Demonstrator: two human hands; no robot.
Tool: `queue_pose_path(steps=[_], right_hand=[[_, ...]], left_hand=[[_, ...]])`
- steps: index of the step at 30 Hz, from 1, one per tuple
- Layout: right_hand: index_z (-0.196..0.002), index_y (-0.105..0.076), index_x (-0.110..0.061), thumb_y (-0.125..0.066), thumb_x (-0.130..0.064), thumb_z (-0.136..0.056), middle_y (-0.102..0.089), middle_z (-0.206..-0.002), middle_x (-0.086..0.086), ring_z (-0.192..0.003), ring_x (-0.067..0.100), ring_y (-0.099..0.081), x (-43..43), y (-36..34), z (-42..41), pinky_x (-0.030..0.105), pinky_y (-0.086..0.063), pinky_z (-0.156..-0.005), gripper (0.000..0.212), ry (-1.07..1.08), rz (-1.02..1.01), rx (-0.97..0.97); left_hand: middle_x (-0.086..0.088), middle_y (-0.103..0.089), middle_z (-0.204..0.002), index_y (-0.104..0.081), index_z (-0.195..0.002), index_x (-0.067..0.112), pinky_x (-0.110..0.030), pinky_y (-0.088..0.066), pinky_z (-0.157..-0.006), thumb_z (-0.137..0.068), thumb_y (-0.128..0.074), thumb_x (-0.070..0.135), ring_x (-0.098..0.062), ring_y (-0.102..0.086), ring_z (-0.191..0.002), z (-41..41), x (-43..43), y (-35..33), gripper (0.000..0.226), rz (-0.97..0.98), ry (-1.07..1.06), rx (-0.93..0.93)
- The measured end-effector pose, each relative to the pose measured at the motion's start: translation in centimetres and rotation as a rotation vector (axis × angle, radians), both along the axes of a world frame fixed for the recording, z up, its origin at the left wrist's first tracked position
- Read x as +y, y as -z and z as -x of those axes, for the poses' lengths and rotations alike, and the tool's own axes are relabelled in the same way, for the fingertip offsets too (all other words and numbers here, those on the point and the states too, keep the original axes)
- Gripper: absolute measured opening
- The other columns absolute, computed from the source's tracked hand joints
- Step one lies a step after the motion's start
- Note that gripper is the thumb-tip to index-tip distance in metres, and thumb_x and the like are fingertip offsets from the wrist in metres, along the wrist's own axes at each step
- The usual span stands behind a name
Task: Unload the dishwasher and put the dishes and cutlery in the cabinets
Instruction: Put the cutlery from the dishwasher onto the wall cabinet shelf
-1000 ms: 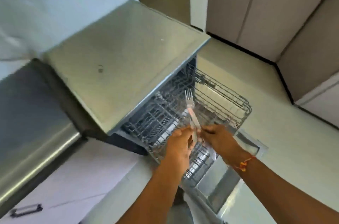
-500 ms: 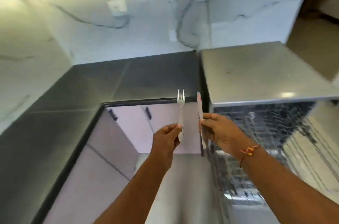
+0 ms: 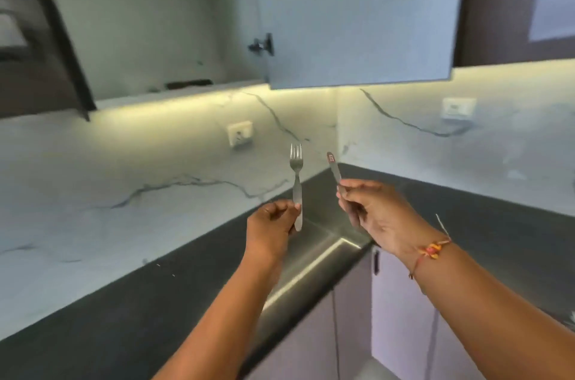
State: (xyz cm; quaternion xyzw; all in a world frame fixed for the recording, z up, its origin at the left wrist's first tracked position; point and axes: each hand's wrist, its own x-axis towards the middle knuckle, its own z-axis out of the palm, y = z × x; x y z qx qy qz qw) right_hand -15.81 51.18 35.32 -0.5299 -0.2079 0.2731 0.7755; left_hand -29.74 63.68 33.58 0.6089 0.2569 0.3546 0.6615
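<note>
Pinching the fork (image 3: pixel 296 180) by its handle in the left hand (image 3: pixel 273 225), with tines up; pinching a slim utensil (image 3: pixel 334 171), perhaps a knife, in the right hand (image 3: pixel 378 217), tilted slightly. Holding both apart above the dark countertop (image 3: pixel 124 301), below the open upper cabinet (image 3: pixel 155 21), probably carrying one piece per hand for placing them inside separately

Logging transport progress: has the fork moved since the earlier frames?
Yes. The fork, held in the left hand, was over the dishwasher rack; now it stands upright above the dark countertop corner, below the open wall cabinet door.
</note>
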Motion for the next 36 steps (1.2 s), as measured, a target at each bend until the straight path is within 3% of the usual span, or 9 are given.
queue_pose_path(steps=[5, 11, 14, 17, 20, 25, 28, 33, 36], right_hand=[[-0.092, -0.076, -0.004, -0.065, 0.007, -0.087, -0.068, -0.086, 0.024, -0.085, 0.035, -0.054, 8.6, -6.5, 2.4, 0.022, -0.054, -0.058, 0.017, -0.113, -0.132, -0.111], [-0.094, -0.074, -0.004, -0.061, 0.008, -0.089, -0.071, -0.096, 0.025, -0.086, 0.027, -0.063, 17.4, -12.7, 2.7, 0.029, -0.05, -0.077, 0.018, -0.162, -0.148, -0.266], [-0.093, -0.072, 0.0, -0.057, 0.01, -0.085, -0.066, -0.09, 0.022, -0.082, 0.027, -0.058, 21.5, -15.6, 1.7, 0.03, -0.047, -0.068, 0.019, -0.152, -0.113, -0.331], [-0.102, -0.07, 0.006, -0.06, 0.011, -0.084, -0.066, -0.087, 0.023, -0.07, 0.027, -0.056, 25.8, -18.2, -0.5, 0.027, -0.049, -0.059, 0.021, -0.135, -0.088, -0.392], [-0.094, -0.072, 0.005, -0.064, 0.014, -0.08, -0.066, -0.083, 0.022, -0.06, 0.024, -0.057, 30.1, -20.3, -3.5, 0.032, -0.053, -0.066, 0.018, -0.117, -0.078, -0.441], [-0.074, -0.074, -0.004, -0.07, 0.008, -0.072, -0.07, -0.077, 0.018, -0.067, 0.029, -0.066, 37.3, -23.3, -9.2, 0.039, -0.06, -0.079, 0.013, -0.099, 0.019, -0.624], [-0.062, -0.069, -0.005, -0.07, 0.004, -0.068, -0.067, -0.07, 0.011, -0.076, 0.028, -0.068, 40.8, -24.9, -12.0, 0.033, -0.058, -0.072, 0.011, -0.095, 0.097, -0.752], [-0.051, -0.058, -0.006, -0.071, -0.006, -0.071, -0.06, -0.064, 0.014, -0.072, 0.025, -0.063, 46.3, -26.1, -15.3, 0.035, -0.057, -0.083, 0.024, -0.115, 0.187, -0.897], [-0.046, -0.055, -0.008, -0.071, -0.006, -0.072, -0.056, -0.059, 0.009, -0.065, 0.021, -0.058, 48.2, -26.1, -16.2, 0.034, -0.056, -0.075, 0.03, -0.129, 0.225, -0.947]], left_hand=[[-0.002, -0.069, -0.074, -0.074, -0.093, 0.008, -0.023, -0.052, -0.069, -0.087, -0.073, 0.019, -0.012, -0.061, -0.068, 2.7, 7.6, -6.3, 0.013, -0.152, -0.111, -0.084], [-0.004, -0.073, -0.084, -0.074, -0.094, 0.012, -0.026, -0.055, -0.076, -0.089, -0.07, 0.018, -0.018, -0.067, -0.078, 4.3, 14.6, -13.9, 0.009, -0.252, -0.303, -0.083], [-0.008, -0.074, -0.089, -0.074, -0.086, 0.013, -0.031, -0.057, -0.085, -0.088, -0.071, 0.016, -0.019, -0.069, -0.08, 4.4, 18.2, -17.4, 0.005, -0.277, -0.39, -0.05], [-0.008, -0.073, -0.088, -0.074, -0.085, 0.014, -0.035, -0.057, -0.088, -0.088, -0.072, 0.018, -0.019, -0.071, -0.081, 3.8, 22.1, -20.0, 0.006, -0.343, -0.497, 0.047], [-0.011, -0.073, -0.09, -0.073, -0.086, 0.007, -0.037, -0.058, -0.089, -0.087, -0.072, 0.013, -0.02, -0.072, -0.08, 2.4, 25.6, -22.2, 0.006, -0.348, -0.535, 0.114], [-0.019, -0.073, -0.092, -0.069, -0.088, -0.005, -0.035, -0.059, -0.083, -0.08, -0.077, 0.005, -0.029, -0.072, -0.083, -1.9, 32.0, -24.6, 0.015, -0.385, -0.608, 0.224], [-0.017, -0.073, -0.093, -0.069, -0.099, -0.007, -0.031, -0.061, -0.074, -0.08, -0.076, 0.008, -0.025, -0.072, -0.081, -4.3, 35.8, -25.8, 0.026, -0.439, -0.669, 0.31], [-0.006, -0.077, -0.09, -0.066, -0.072, 0.011, -0.034, -0.055, -0.094, -0.078, -0.08, 0.034, -0.019, -0.073, -0.092, -7.6, 40.6, -27.5, 0.028, -0.408, -0.817, 0.608], [-0.005, -0.073, -0.083, -0.063, -0.071, 0.01, -0.027, -0.056, -0.079, -0.079, -0.08, 0.031, -0.018, -0.071, -0.081, -8.4, 41.5, -27.5, 0.028, -0.439, -0.863, 0.74]])
